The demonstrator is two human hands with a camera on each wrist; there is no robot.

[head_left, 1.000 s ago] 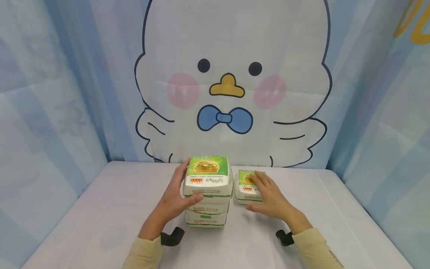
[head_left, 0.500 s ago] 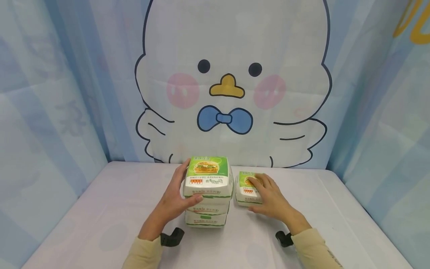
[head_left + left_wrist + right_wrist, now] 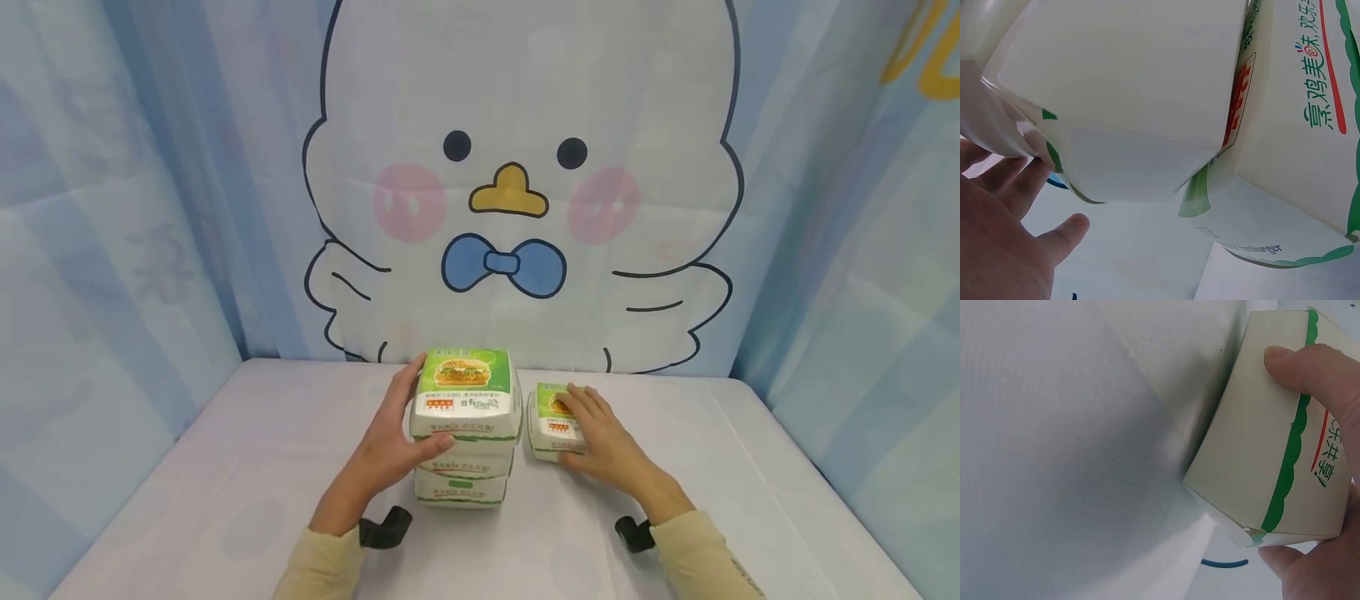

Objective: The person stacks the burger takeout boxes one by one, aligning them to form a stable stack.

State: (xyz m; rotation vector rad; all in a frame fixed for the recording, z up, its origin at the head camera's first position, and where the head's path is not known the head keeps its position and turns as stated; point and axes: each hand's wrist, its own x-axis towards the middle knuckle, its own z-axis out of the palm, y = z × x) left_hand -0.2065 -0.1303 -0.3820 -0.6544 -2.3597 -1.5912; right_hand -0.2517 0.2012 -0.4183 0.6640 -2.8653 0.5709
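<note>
Three white-and-green cardboard burger boxes stand stacked near the middle of the table; the top box [image 3: 461,400] shows a printed burger on its lid. My left hand [image 3: 382,450] grips this top box from the left, thumb across its front and fingers along its side. In the left wrist view, the fingers [image 3: 1022,181] reach round a box edge. Just right of the stack, a single burger box [image 3: 553,425] sits low by the table surface. My right hand [image 3: 603,442] holds it, fingers over the lid and partly hiding the burger picture. A digit presses its side in the right wrist view.
A white cloth covers the table [image 3: 225,483]. Behind it hangs a curtain [image 3: 517,325] printed with a large cartoon bird, and pale blue striped curtains [image 3: 97,292] close in both sides. Only a narrow gap separates the stack from the single box.
The single box has shifted slightly toward me and right, with my right hand on it. That hand's thumb has drawn closer to the box. My left hand and the stack stay put.
</note>
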